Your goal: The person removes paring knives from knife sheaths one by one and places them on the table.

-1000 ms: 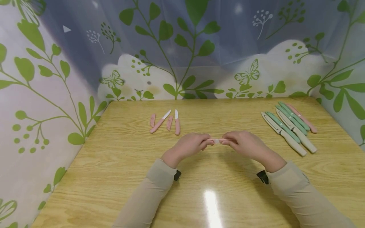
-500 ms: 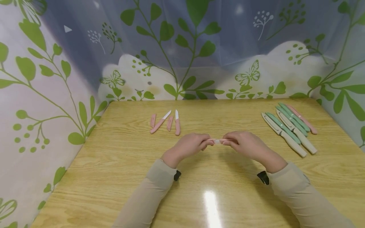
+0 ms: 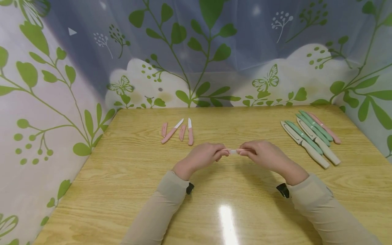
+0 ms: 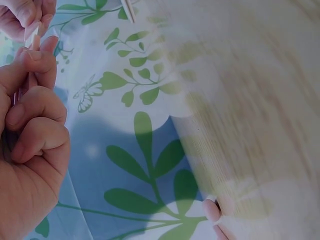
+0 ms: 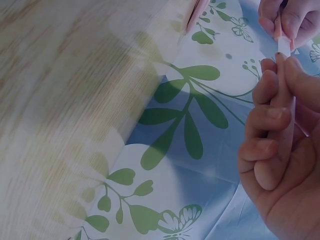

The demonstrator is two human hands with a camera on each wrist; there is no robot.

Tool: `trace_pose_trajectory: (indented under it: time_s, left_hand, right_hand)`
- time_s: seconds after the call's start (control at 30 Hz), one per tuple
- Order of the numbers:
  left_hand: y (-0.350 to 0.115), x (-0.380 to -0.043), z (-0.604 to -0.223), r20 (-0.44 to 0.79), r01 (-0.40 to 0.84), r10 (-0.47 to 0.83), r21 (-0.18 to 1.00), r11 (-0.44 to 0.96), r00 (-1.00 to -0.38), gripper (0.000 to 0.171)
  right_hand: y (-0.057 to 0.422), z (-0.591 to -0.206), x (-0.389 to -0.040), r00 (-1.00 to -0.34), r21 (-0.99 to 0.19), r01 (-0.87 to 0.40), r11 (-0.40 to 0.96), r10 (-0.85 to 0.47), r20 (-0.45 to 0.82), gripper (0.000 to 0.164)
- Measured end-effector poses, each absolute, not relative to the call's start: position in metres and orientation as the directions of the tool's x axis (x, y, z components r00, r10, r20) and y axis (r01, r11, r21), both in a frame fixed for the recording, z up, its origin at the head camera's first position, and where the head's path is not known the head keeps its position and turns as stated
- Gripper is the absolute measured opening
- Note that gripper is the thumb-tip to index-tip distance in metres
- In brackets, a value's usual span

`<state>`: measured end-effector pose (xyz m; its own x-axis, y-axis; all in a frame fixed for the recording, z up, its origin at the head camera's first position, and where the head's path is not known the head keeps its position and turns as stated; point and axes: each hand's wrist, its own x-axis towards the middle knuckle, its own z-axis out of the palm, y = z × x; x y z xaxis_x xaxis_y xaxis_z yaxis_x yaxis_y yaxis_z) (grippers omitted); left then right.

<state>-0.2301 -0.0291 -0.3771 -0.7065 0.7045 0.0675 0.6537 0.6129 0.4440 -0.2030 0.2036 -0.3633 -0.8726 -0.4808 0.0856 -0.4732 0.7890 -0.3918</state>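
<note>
Both hands meet over the middle of the table in the head view. My right hand wraps its fingers round the pink handle of a paring knife, whose rounded end shows in the right wrist view. Between the hands a short stretch of white blade is visible. My left hand pinches a pink blade sheath at the other end of that blade. The blade's tip is hidden in the sheath and fingers. In the left wrist view, the left hand's other fingers are curled in.
Two unsheathed pink knives with white blades and two pink sheaths lie at the back left. At the right lie several sheathed knives: green ones, cream ones and a pink one. A patterned curtain borders the table.
Slightly more white blade shows between the hands, as the left hand has shifted a touch to the left. The knives on the table have not moved.
</note>
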Motion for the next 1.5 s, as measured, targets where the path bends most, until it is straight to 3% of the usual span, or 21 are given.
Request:
trace_pose_trajectory:
  time_s: [1.5]
  left_hand:
    - [-0.0328, -0.2339, -0.3787, 0.051, 0.638, 0.69, 0.436, 0.635, -0.722, 0.03]
  right_hand:
    - [0.2079, -0.3632, -0.2051, -0.876, -0.382, -0.472, 0.794, -0.471, 0.103, 0.021]
